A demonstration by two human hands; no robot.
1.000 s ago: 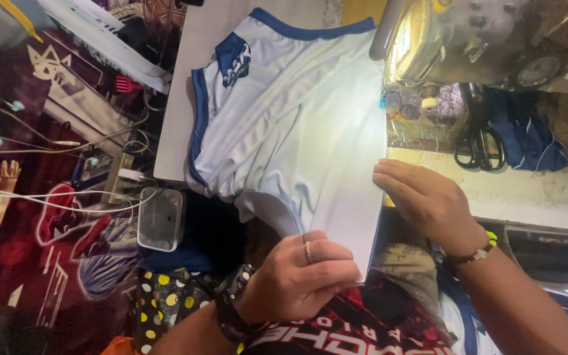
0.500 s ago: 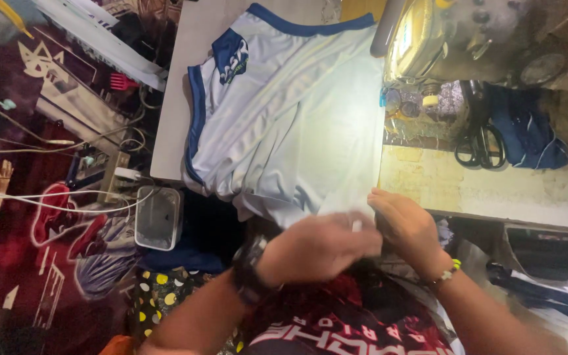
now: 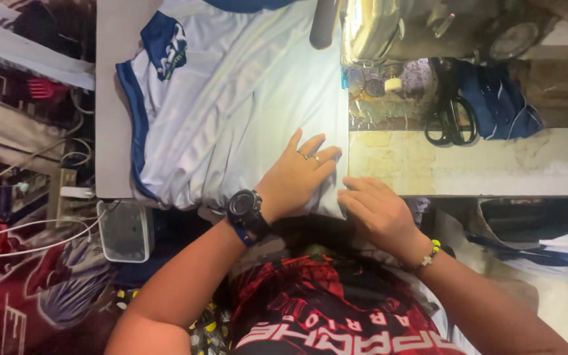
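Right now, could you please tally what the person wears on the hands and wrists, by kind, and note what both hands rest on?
Rings on the left hand: 2
Black wristwatch: 1
Beaded bracelet on the right hand: 1
Total: 4
Both hands lie flat on the white jersey with blue trim.

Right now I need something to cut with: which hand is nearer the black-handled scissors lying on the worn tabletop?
Right. The right hand rests at the table's near edge, below-left of the black-handled scissors; the left hand lies flat on the white jersey, farther left.
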